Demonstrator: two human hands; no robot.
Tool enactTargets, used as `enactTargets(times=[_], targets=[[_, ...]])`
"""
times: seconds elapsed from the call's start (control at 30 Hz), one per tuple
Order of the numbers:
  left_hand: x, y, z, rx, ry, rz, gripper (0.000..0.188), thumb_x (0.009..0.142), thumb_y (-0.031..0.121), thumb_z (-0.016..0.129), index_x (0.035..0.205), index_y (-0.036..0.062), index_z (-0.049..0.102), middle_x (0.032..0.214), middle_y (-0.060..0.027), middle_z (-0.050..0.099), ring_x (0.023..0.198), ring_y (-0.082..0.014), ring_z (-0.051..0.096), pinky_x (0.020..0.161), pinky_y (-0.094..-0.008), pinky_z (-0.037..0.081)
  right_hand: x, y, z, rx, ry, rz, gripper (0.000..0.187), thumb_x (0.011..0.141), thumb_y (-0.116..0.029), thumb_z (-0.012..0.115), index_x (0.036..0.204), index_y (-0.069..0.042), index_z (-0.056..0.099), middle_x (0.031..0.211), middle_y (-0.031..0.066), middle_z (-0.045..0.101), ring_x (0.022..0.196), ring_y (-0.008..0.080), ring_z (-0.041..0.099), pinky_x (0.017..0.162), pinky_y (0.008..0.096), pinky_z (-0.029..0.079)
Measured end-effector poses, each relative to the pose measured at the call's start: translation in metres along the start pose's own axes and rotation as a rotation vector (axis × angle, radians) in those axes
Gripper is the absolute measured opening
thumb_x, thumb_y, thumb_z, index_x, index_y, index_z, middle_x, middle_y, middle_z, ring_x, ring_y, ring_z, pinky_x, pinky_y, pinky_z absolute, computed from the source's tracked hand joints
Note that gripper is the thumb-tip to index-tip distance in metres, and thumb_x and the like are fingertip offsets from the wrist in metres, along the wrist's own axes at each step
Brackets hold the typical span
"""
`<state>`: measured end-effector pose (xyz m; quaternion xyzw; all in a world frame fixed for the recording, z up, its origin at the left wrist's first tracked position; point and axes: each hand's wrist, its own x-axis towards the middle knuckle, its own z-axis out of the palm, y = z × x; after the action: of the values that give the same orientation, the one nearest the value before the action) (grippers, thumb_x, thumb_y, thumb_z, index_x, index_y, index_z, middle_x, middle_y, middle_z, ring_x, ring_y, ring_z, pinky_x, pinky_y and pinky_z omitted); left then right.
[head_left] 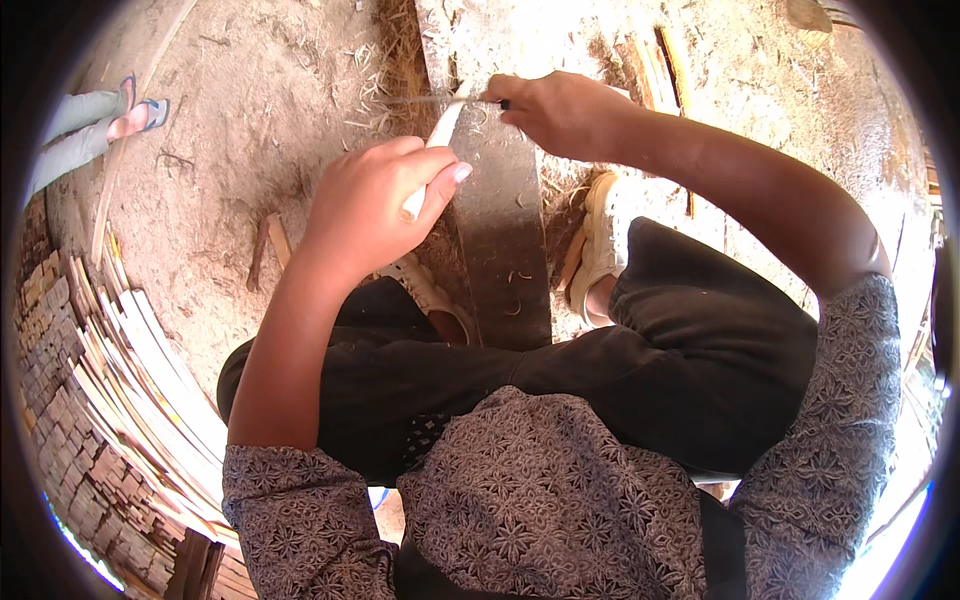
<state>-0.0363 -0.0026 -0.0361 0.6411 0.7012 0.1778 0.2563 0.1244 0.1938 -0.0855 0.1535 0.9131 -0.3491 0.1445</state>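
My left hand [372,198] is closed round a pale piece of wood [443,128], which slants away from me over a dark wooden plank [508,270]. Its near end pokes out below my fingers. My right hand [556,112] grips a knife by its dark handle, most of which is hidden in my fingers. The thin knife blade [425,99] points left and crosses the wood close to its far end. Small curled shavings [515,276] lie on the plank, which runs between my feet.
Split wooden strips [160,375] and stacked wood pieces [60,370] fill the left side. Shavings [395,70] litter the dirt floor beyond the plank. Another person's sandalled foot [135,120] shows at the far left. More wood strips [655,75] lie at the far right.
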Motion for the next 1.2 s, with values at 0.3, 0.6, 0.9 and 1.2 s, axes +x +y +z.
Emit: enactTargets(times=[0.3, 0.6, 0.9, 1.2], targets=[[0.001, 0.004, 0.002, -0.025, 0.005, -0.022, 0.022, 0.097, 0.025, 0.064, 0.097, 0.0045, 0.073, 0.082, -0.0132, 0.065, 0.073, -0.0357, 0.064, 0.064, -0.0433, 0.049, 0.005, 0.002, -0.006, -0.015, -0.106, 0.135, 0.032, 0.103, -0.024, 0.053, 0.133, -0.012, 0.054, 0.092, 0.0190, 0.072, 0.092, 0.0396, 0.071, 0.082, 0.0509, 0.055], [-0.006, 0.000, 0.012, -0.038, 0.035, -0.039, 0.020, 0.097, 0.026, 0.067, 0.097, 0.0071, 0.074, 0.084, -0.0120, 0.067, 0.073, -0.0347, 0.066, 0.063, -0.0419, 0.050, -0.010, -0.022, -0.010, 0.080, -0.079, -0.077, 0.027, 0.105, -0.022, 0.053, 0.131, -0.014, 0.053, 0.073, 0.0159, 0.065, 0.068, 0.0346, 0.069, 0.066, 0.0471, 0.055], [0.000, 0.003, 0.016, -0.008, 0.070, -0.007, 0.020, 0.096, 0.029, 0.068, 0.096, 0.0100, 0.074, 0.083, -0.0105, 0.069, 0.073, -0.0332, 0.068, 0.062, -0.0423, 0.053, -0.002, -0.001, -0.004, 0.003, -0.100, -0.054, 0.032, 0.106, -0.027, 0.052, 0.135, -0.013, 0.051, 0.084, 0.0194, 0.069, 0.079, 0.0370, 0.072, 0.073, 0.0492, 0.056], [-0.001, 0.004, 0.019, -0.039, 0.101, -0.025, 0.022, 0.097, 0.030, 0.067, 0.094, 0.0093, 0.072, 0.080, -0.0118, 0.069, 0.071, -0.0329, 0.068, 0.062, -0.0424, 0.053, 0.006, 0.010, -0.014, -0.178, -0.202, 0.147, 0.033, 0.104, -0.023, 0.053, 0.135, -0.012, 0.054, 0.117, 0.0168, 0.068, 0.084, 0.0344, 0.072, 0.075, 0.0423, 0.058]])
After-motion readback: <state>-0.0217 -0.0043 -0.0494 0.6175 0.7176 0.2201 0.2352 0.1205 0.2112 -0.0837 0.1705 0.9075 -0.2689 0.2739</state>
